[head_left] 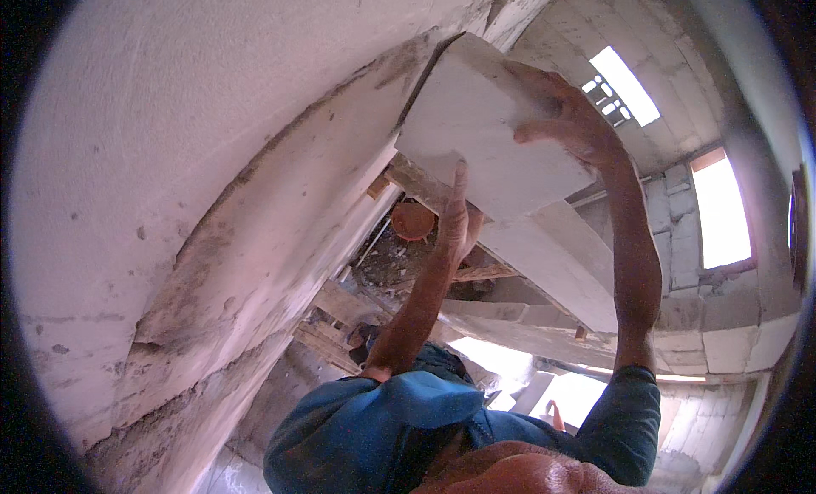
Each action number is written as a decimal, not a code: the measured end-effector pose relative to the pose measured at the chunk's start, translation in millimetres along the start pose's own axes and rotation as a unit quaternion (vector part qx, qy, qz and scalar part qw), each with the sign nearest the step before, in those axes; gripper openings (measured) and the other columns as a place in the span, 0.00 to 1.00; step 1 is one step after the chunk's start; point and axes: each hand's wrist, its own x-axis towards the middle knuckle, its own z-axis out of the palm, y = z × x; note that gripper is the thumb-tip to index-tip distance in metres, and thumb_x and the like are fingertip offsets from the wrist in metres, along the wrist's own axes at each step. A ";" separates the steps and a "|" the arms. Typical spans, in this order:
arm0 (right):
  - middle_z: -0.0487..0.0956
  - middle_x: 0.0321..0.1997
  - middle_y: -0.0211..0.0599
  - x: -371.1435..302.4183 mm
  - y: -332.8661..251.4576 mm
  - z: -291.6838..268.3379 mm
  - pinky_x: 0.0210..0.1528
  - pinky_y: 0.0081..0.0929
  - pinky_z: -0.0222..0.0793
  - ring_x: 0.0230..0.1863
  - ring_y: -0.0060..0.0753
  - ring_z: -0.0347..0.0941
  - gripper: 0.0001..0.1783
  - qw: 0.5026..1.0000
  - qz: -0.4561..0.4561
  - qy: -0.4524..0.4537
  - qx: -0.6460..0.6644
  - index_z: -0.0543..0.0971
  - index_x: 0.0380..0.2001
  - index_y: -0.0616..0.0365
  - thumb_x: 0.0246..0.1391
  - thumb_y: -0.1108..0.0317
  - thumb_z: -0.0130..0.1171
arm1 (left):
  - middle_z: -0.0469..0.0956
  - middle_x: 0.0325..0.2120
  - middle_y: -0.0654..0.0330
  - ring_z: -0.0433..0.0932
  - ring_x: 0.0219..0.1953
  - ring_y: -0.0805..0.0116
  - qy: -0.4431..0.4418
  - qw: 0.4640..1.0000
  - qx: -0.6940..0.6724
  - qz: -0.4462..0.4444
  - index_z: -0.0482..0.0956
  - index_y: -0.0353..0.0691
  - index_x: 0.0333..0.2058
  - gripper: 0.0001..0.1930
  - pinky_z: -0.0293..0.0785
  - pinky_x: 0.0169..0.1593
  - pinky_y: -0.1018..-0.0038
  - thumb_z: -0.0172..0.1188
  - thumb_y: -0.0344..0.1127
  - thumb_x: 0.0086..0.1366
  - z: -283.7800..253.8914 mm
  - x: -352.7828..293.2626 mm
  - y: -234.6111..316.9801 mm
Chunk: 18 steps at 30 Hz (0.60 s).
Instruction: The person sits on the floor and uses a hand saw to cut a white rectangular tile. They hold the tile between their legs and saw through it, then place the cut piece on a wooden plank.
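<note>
A pale block (463, 103), flat-faced and sharp-edged like a lightweight concrete block, is held up between both of my hands beside the wall. My left hand (461, 214) grips its lower edge, with the thumb lying on the near face and the other fingers partly hidden. At the block's right end, my right hand (568, 120) wraps over the upper edge, thumb pressed on the face. The block's far left edge is against or very close to the plastered wall (280, 214); I cannot tell whether they touch. A second pale slab or block (561, 256) lies just below and right of it.
Far below, a round orange tub (413, 221) stands on a debris-strewn floor. Wooden planks (340, 303) lie beneath, near the wall. On the right is a block wall (684, 324) with a bright window opening (722, 209).
</note>
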 end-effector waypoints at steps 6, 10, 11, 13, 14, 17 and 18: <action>0.69 0.69 0.40 -35.4 -25.5 -42.1 0.72 0.41 0.57 0.68 0.45 0.65 0.68 0.999 -0.003 0.046 0.007 0.68 0.70 0.48 0.11 0.56 0.77 | 0.74 0.46 0.67 0.71 0.44 0.71 0.103 0.986 0.134 -0.002 0.72 0.41 0.58 0.27 0.69 0.49 0.73 0.65 0.52 0.69 11.7 -13.6 -15.6; 0.72 0.66 0.42 -84.4 -20.6 -69.9 0.70 0.45 0.58 0.67 0.49 0.66 0.73 0.982 -0.113 0.154 0.000 0.66 0.70 0.53 0.05 0.55 0.78 | 0.75 0.42 0.68 0.73 0.39 0.73 -0.016 0.956 0.262 0.133 0.74 0.38 0.53 0.26 0.70 0.44 0.79 0.69 0.50 0.65 7.2 -14.9 -35.2; 0.73 0.64 0.42 -104.7 -13.7 -82.5 0.68 0.46 0.60 0.65 0.48 0.67 0.73 0.980 -0.107 0.162 -0.034 0.65 0.70 0.57 0.07 0.53 0.81 | 0.76 0.42 0.68 0.74 0.39 0.73 -0.049 0.947 0.275 0.161 0.74 0.38 0.52 0.26 0.70 0.43 0.80 0.70 0.49 0.64 17.1 -17.1 -32.3; 0.73 0.63 0.43 -142.5 1.2 -89.7 0.67 0.44 0.60 0.64 0.47 0.67 0.72 0.967 -0.129 0.221 0.004 0.65 0.69 0.60 0.11 0.50 0.83 | 0.77 0.42 0.65 0.76 0.39 0.72 -0.107 0.950 0.250 0.152 0.76 0.37 0.50 0.25 0.73 0.44 0.77 0.73 0.45 0.61 46.5 -33.6 -18.7; 0.73 0.63 0.43 -169.4 12.8 -87.8 0.67 0.43 0.59 0.65 0.46 0.66 0.73 0.960 -0.136 0.244 0.030 0.64 0.68 0.62 0.12 0.49 0.84 | 0.78 0.41 0.64 0.76 0.40 0.71 -0.139 0.951 0.239 0.139 0.77 0.36 0.48 0.24 0.75 0.44 0.76 0.74 0.42 0.59 66.1 -45.9 -8.5; 0.71 0.65 0.44 -253.9 50.8 -84.9 0.71 0.42 0.54 0.68 0.44 0.64 0.76 0.934 -0.183 0.274 0.142 0.62 0.69 0.67 0.10 0.50 0.86 | 0.76 0.44 0.60 0.75 0.43 0.69 -0.247 0.935 0.246 0.063 0.75 0.36 0.50 0.27 0.74 0.47 0.73 0.76 0.40 0.57 94.2 -69.2 -5.4; 0.71 0.66 0.43 -293.4 83.2 -63.3 0.72 0.41 0.53 0.68 0.44 0.63 0.76 0.905 -0.168 0.353 0.169 0.62 0.69 0.67 0.08 0.53 0.86 | 0.75 0.45 0.59 0.74 0.45 0.68 -0.288 0.921 0.259 0.029 0.73 0.36 0.51 0.28 0.73 0.48 0.72 0.76 0.40 0.57 96.9 -76.0 -12.7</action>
